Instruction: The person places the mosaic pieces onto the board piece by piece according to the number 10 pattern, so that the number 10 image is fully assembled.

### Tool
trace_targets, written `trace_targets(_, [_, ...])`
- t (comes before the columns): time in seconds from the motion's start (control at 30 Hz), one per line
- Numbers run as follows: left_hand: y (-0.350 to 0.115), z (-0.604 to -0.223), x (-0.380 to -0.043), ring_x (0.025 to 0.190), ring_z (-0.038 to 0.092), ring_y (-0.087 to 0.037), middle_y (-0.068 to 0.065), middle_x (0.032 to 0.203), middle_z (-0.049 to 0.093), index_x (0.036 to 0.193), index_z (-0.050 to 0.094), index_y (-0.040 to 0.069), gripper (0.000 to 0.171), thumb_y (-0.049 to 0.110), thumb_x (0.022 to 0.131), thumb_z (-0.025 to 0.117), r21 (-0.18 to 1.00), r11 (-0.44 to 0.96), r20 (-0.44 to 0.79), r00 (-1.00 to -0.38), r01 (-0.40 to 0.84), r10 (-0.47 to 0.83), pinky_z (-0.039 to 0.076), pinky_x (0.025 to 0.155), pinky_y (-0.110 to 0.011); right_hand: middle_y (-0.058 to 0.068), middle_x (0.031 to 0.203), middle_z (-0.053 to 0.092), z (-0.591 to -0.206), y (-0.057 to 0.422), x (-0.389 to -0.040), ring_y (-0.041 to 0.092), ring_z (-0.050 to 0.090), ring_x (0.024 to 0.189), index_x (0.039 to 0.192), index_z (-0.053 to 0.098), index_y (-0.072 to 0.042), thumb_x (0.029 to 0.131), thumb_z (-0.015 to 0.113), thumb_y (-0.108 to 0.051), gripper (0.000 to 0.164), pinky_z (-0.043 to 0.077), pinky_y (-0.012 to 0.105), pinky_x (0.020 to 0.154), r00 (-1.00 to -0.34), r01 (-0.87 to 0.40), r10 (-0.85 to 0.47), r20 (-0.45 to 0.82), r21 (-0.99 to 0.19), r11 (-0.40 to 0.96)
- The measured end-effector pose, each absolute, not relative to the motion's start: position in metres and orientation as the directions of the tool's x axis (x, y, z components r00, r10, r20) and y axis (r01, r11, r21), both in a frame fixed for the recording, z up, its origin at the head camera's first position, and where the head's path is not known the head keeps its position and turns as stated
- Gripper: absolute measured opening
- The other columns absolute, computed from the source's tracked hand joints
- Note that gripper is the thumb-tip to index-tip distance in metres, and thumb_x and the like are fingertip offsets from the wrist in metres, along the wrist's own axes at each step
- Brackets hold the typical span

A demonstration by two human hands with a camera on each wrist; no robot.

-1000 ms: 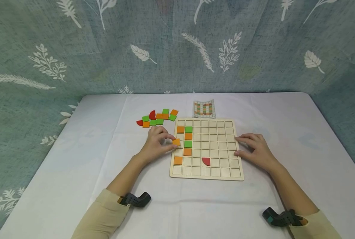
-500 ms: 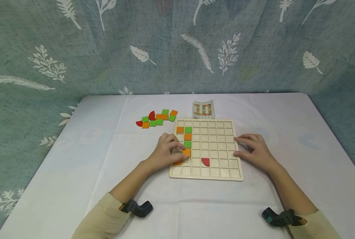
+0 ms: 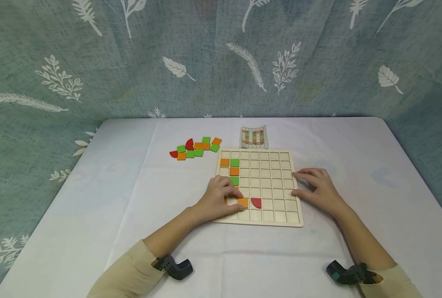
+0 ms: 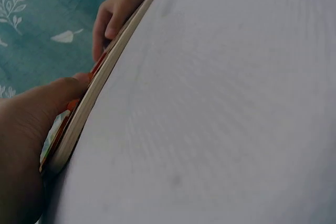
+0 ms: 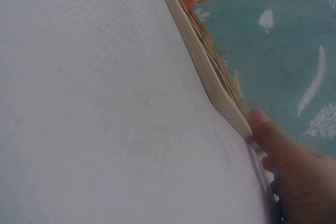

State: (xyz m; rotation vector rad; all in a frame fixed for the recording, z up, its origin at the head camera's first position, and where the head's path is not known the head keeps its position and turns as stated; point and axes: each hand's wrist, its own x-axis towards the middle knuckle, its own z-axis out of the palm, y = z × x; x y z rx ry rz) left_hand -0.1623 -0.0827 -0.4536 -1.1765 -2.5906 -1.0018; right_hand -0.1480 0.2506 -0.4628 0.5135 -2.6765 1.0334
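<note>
Between thumb and index finger, my left hand [image 3: 221, 199] pinches an orange square tile [image 3: 243, 203] low over the wooden grid board [image 3: 276, 193]. Just right of that tile, a red quarter-circle tile [image 3: 256, 203] lies in a cell. Orange and green squares, such as the green tile [image 3: 234, 162], fill cells in the board's left columns; my left hand partly covers some of them. My right hand [image 3: 319, 189] touches the board's right edge with thumb and index fingertips spread apart. In the right wrist view, its thumb [image 5: 268, 132] lies against the board's corner area.
Beyond the board's upper left lie loose tiles: green squares [image 3: 198, 152], orange squares [image 3: 206, 146] and red quarter circles [image 3: 189, 144]. A printed pattern card [image 3: 254, 137] sits against the board's back edge. White cloth [image 3: 273, 260] covers the table; a patterned curtain [image 3: 213, 62] hangs behind.
My left hand has carried the orange square from the board's left edge rightward and toward me, to beside the red quarter circle. The right hand has stayed at the board's edge.
</note>
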Motion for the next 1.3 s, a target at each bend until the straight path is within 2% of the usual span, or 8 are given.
trace_targets(0.37, [-0.078, -0.447, -0.16, 0.092, 0.041, -0.014, 0.008, 0.085, 0.052, 0.088, 0.073, 0.02, 0.026, 0.033, 0.068, 0.084, 0.555, 0.551, 0.259, -0.758, 0.624, 0.599, 0.029, 0.083, -0.035, 0.016, 0.119, 0.057, -0.463, 0.252, -0.149, 0.033, 0.04, 0.113, 0.117, 0.065, -0.005, 0.069, 0.083, -0.021, 0.055, 0.029, 0.05, 0.092, -0.91, -0.407, -0.246, 0.333, -0.607, 0.682])
trace_targets(0.67, [-0.089, -0.447, -0.163, 0.088, 0.037, -0.012, 0.01, 0.086, 0.05, 0.09, 0.074, 0.021, 0.03, 0.035, 0.067, 0.085, 0.608, 0.535, 0.24, -0.778, 0.587, 0.581, 0.027, 0.081, -0.035, 0.016, 0.119, 0.057, -0.463, 0.252, -0.149, 0.033, 0.04, 0.113, 0.118, 0.066, -0.005, 0.069, 0.083, -0.022, 0.055, 0.029, 0.05, 0.092, -0.91, -0.406, -0.245, 0.333, -0.609, 0.681])
trace_targets(0.93, [-0.107, -0.448, -0.175, 0.085, 0.035, -0.012, 0.011, 0.089, 0.051, 0.095, 0.074, 0.022, 0.032, 0.036, 0.068, 0.084, 0.69, 0.547, 0.192, -0.849, 0.473, 0.493, 0.028, 0.077, -0.033, 0.016, 0.118, 0.057, -0.463, 0.252, -0.148, 0.033, 0.04, 0.112, 0.118, 0.065, -0.004, 0.069, 0.083, -0.023, 0.055, 0.03, 0.05, 0.091, -0.911, -0.404, -0.246, 0.33, -0.602, 0.689])
trace_targets(1.3, [-0.134, -0.448, -0.196, 0.089, 0.035, -0.015, 0.005, 0.09, 0.05, 0.102, 0.073, 0.016, 0.035, 0.033, 0.072, 0.082, 0.681, 0.636, 0.167, -0.923, 0.363, 0.348, 0.031, 0.076, -0.032, 0.017, 0.118, 0.057, -0.462, 0.251, -0.148, 0.033, 0.04, 0.112, 0.118, 0.065, -0.004, 0.069, 0.083, -0.021, 0.054, 0.03, 0.049, 0.091, -0.912, -0.402, -0.243, 0.329, -0.607, 0.685])
